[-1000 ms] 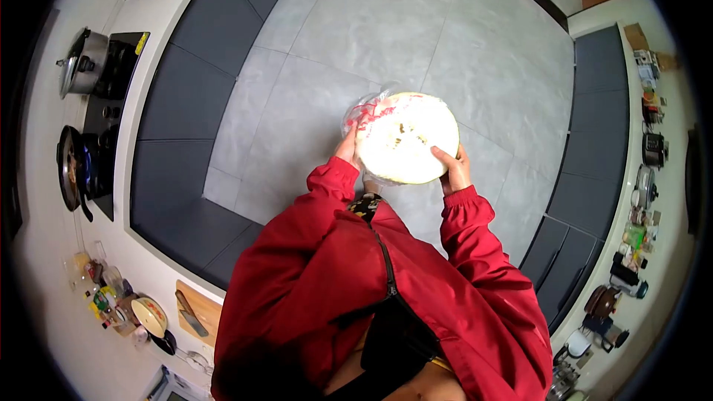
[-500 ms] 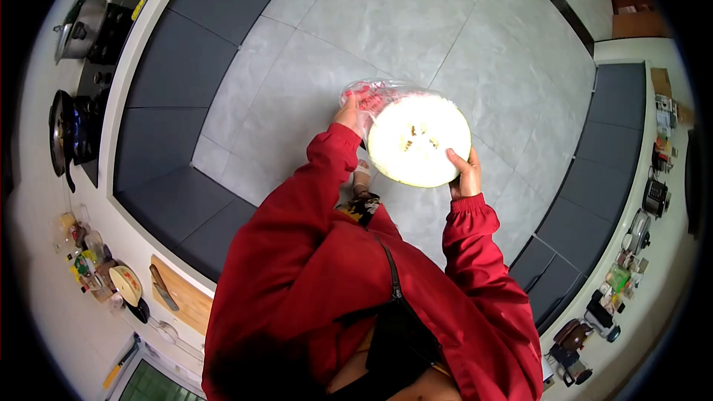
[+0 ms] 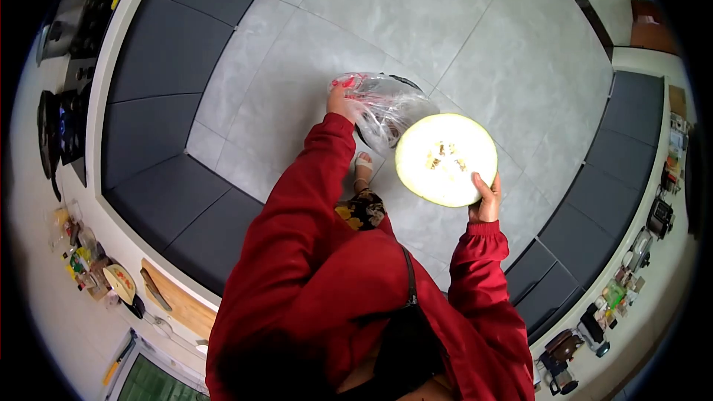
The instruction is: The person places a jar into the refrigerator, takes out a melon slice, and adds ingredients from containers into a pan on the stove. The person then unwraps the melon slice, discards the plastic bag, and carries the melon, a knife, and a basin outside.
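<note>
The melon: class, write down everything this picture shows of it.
The melon is a cut piece with a round, smooth, very pale face turned up toward the camera and a thin yellow-green rim. Brownish, seedy-looking patches ring the middle. Its underside is hidden. The right hand grips it at the near right edge, above the grey floor. The clear bag meets its far left edge in view; whether they touch is unclear.
</note>
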A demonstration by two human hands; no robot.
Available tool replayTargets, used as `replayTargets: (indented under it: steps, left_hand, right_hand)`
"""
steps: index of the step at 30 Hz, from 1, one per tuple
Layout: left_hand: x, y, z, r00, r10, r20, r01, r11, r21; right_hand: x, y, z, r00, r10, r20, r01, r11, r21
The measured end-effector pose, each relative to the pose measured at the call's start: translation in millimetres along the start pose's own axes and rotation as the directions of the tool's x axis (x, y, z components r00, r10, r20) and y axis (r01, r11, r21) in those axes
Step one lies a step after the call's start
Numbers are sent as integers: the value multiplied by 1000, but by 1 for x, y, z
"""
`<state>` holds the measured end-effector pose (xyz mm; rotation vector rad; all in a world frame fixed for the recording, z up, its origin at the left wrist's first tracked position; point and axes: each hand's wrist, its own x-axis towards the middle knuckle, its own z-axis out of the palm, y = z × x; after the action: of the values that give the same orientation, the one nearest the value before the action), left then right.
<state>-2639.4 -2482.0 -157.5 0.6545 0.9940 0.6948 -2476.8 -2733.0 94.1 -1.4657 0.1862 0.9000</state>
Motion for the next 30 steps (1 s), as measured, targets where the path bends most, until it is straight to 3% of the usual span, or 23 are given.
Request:
replayTargets:
  steps: [5, 6, 7, 8, 9, 12, 14, 15, 16, 18, 19, 20, 22, 23, 24, 26, 27, 28, 30]
  left_hand:
    - [5, -22, 0, 976, 140, -165, -107, 975, 195]
    - [-7, -6, 21, 970, -100, -220, 54, 977, -206]
    - [-12, 2, 34, 924, -340, -176, 183, 796, -576]
    - [-5, -15, 30, 922, -347, -171, 193, 795, -575]
    - [1, -34, 27, 965, -184, -186, 128, 953, -276]
    - [6, -74, 30, 994, 87, -73, -63, 957, 282]
    - [5, -82, 37, 997, -51, 57, 56, 994, -90]
    - [3, -83, 43, 986, -132, 101, 156, 945, -288]
    - [2, -81, 45, 986, -134, 97, 156, 945, -289]
    - [-2, -64, 51, 907, -409, 95, 412, 911, -13]
    - [-5, -52, 53, 917, -393, -65, 376, 799, 469]
    - [-9, -54, 51, 919, -389, -66, 373, 803, 464]
    - [-14, -73, 40, 947, -173, -269, 315, 350, 882]
    - [-17, -77, 34, 980, -117, -164, 195, 345, 918]
    - [-19, -84, 30, 978, -120, -168, 200, 349, 916]
    - [-23, -97, 22, 969, 61, 239, -246, 189, 951]
    - [-24, -95, 22, 939, -39, 341, -334, 123, 935]
    - [-22, -94, 23, 941, -47, 334, -326, 121, 937]
    - [-20, -92, 30, 848, -322, 421, -487, -160, 859]
  right_hand:
    - [15, 24, -29, 999, -32, -31, 32, 999, 18]
    - [18, 26, -32, 998, -49, -38, 50, 999, 19]
    - [19, 28, -33, 997, -38, -61, 39, 999, 13]
    - [20, 29, -32, 997, -39, -71, 40, 999, 14]
    - [19, 29, -29, 995, -42, -95, 45, 998, 34]
    - [23, 36, -36, 991, -57, -123, 63, 997, 49]
    - [25, 40, -35, 992, -64, -111, 70, 996, 46]
    - [25, 40, -33, 990, -53, -128, 59, 997, 46]
    - [25, 40, -30, 989, -42, -144, 49, 998, 46]
    - [25, 39, -27, 990, -30, -134, 37, 998, 49]
    - [26, 38, -25, 992, -25, -126, 32, 998, 53]
    - [24, 34, -20, 992, -27, -120, 33, 998, 50]
    - [21, 27, -7, 989, 7, -147, -4, 1000, 20]
    - [23, 30, -8, 990, 6, -143, -4, 1000, 14]
    - [26, 33, -9, 992, -6, -126, 9, 1000, 24]
    - [32, 42, -11, 994, -9, -110, 12, 1000, 29]
    - [35, 45, -9, 993, 3, -119, 0, 1000, 31]
    - [37, 49, -7, 991, 17, -130, -12, 999, 37]
    - [43, 61, -7, 988, 22, -151, -18, 999, 32]
